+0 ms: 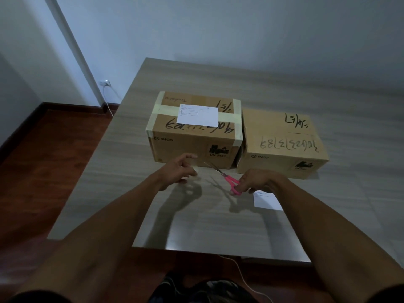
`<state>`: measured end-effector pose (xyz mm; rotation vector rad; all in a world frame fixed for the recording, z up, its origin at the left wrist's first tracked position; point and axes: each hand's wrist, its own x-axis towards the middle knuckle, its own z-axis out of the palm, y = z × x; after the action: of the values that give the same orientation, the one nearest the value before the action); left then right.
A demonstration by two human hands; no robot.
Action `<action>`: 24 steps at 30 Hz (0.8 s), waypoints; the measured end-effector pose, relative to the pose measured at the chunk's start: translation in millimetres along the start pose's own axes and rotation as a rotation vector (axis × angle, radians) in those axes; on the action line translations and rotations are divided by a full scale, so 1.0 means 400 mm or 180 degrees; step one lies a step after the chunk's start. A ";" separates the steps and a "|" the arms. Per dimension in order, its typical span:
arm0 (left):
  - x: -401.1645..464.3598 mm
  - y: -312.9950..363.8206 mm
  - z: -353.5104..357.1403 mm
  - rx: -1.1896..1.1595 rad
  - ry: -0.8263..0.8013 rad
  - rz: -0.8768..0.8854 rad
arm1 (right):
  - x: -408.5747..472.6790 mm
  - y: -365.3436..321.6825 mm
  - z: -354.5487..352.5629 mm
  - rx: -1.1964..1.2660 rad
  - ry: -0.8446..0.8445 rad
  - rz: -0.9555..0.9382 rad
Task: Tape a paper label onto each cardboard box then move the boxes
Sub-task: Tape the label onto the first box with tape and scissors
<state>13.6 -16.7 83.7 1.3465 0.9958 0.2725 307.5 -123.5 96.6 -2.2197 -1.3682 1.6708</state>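
The right hand holds pink scissors, the left hand pinches something unclear before the labelled box; a clear tape strip could curl and stick to itself.

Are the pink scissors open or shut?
Open. The pink scissors, held by the right hand, show two blades splayed apart toward the left hand.

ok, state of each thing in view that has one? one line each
Left brown cardboard box: closed, white paper label on top.
White paper label on it: flat; whether taped, cannot tell.
Right brown cardboard box: closed, no label.
Second white paper label: loose on the grey table.
Pink-handled scissors: blades open, gripped by right hand.
Left hand: fingers loosely curled; any tape in it, cannot tell.
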 end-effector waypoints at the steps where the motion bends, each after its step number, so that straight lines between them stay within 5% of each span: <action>1: -0.002 -0.003 -0.002 0.0016 0.0002 -0.0016 | -0.008 0.000 -0.007 0.0054 -0.0168 0.0023; 7: -0.015 -0.015 -0.010 0.0047 -0.0089 -0.0055 | -0.031 -0.014 -0.019 0.0408 -0.0758 0.0019; 24: -0.038 0.003 -0.023 0.0217 -0.0517 -0.0385 | -0.008 -0.067 -0.021 0.0003 -0.0910 -0.0099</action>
<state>-1.5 -20.3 92.4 1.3418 0.9524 0.0373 297.7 -105.6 116.4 -2.0061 -1.4472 2.0392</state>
